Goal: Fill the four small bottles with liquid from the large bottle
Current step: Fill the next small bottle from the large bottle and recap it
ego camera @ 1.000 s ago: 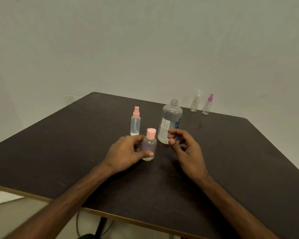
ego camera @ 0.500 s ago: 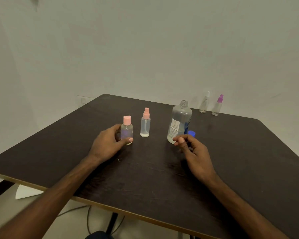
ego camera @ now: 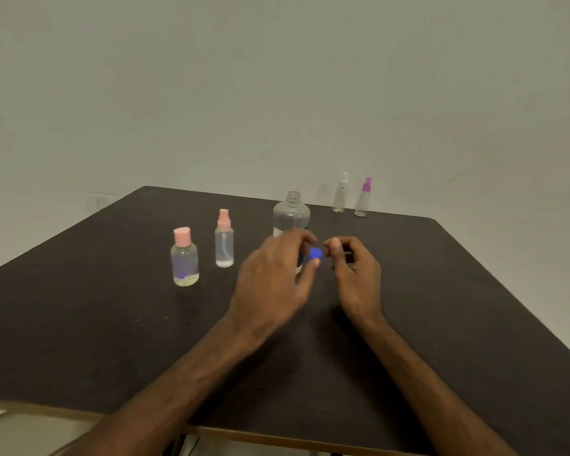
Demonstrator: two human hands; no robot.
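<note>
Two bottles filled—my left hand [ego camera: 270, 278] pinches the blue cap [ego camera: 316, 253] (right hand [ego camera: 352, 268] loosely curled, empty); next, recap the large bottle [ego camera: 291, 215].

Two bare forearms enter from the bottom edge, no sleeves visible up to the frame limit. Left hand [ego camera: 273, 284] and right hand [ego camera: 356, 278]: no gloves, rings, watch or wristbands seen. Fingernails short, pale. Slight motion blur softens the left hand's outline; finer detail unreadable.
</note>
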